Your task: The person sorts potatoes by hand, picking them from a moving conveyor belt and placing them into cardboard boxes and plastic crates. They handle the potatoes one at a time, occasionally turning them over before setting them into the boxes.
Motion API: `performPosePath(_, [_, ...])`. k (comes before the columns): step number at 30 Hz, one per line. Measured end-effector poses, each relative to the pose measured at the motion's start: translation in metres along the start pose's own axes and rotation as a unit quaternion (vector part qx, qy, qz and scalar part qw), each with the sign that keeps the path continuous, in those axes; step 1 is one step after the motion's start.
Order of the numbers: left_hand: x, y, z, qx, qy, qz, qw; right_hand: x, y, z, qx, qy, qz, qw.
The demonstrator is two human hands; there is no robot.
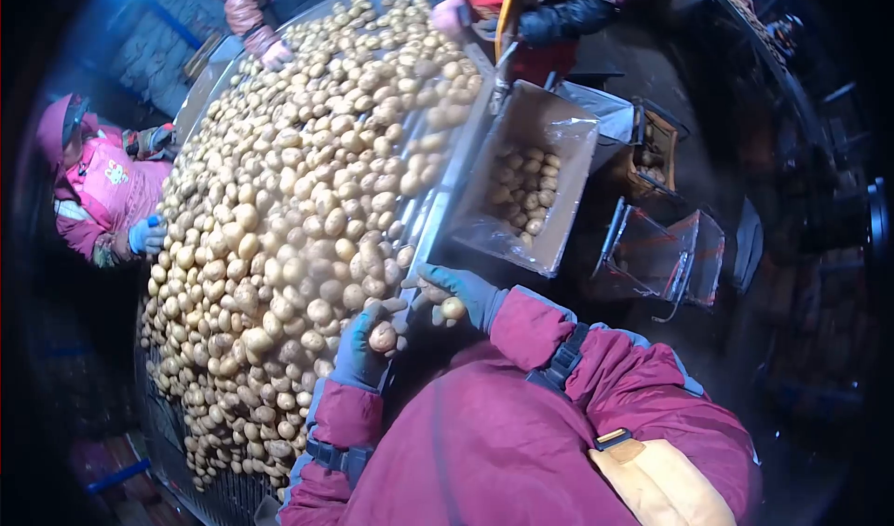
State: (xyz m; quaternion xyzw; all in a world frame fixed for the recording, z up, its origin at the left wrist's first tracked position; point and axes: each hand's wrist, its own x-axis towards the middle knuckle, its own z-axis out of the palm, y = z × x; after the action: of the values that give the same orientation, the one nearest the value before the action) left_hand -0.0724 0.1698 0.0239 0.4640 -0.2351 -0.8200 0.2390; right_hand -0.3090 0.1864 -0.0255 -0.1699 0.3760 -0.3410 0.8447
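While a single potato [383,338] is held in the left hand [358,349], its gloved fingers curled around it at the near edge of the heap, a second potato [453,308] is held in the right hand [475,293], just beyond the metal rim of the counter [436,228]. Both hands are covered by blue-green gloves, and whether anything more is gripped behind the right hand's fingers cannot be told. The counter is thickly covered by a heap of potatoes [307,144], by which the space left of both hands is filled; dark slats [233,489] are exposed at its lower end. Beside the rim, above the right hand in the view, a cardboard box [570,182] is lined with clear plastic, and loose potatoes [529,191] are gathered inside it. Farther right, more potatoes are contained in a small crate [663,133], and below that a clear plastic bag [698,256] is seen on a frame. Across the heap, a blue-gloved hand [146,236] is rested at the edge by a co-worker in pink [112,172]. At the far end, another co-worker's hand [277,56] is placed on the potatoes, and a third co-worker's pink glove [450,16] is seen near an orange pole [508,9].
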Motion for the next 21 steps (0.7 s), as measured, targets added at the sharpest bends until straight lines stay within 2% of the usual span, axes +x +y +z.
performPosePath(2, [0.001, 0.002, 0.022, 0.013, 0.034, -0.006, 0.999, -0.012, -0.002, -0.016, 0.006, 0.01, -0.016, 1.0])
performPosePath(5, [0.008, 0.001, 0.032, 0.053, 0.02, -0.04, 0.998, -0.034, -0.01, -0.035, 0.021, 0.032, -0.044, 0.998])
performPosePath(8, [0.017, -0.007, 0.05, 0.129, 0.075, -0.022, 0.988, -0.054, -0.018, -0.054, 0.054, 0.076, -0.089, 0.992])
performPosePath(9, [0.02, -0.009, 0.051, 0.153, 0.051, -0.018, 0.987, -0.067, -0.024, -0.053, 0.067, 0.095, -0.127, 0.985])
performPosePath(13, [0.024, -0.016, 0.065, 0.121, 0.013, -0.025, 0.992, -0.087, -0.018, -0.082, 0.045, 0.094, -0.145, 0.984])
performPosePath(16, [0.031, -0.011, 0.09, 0.138, 0.087, -0.058, 0.985, -0.096, -0.01, -0.093, 0.047, 0.108, -0.15, 0.982])
performPosePath(21, [0.054, -0.029, 0.076, 0.171, -0.008, -0.05, 0.984, -0.117, -0.003, -0.114, 0.043, 0.158, -0.11, 0.98])
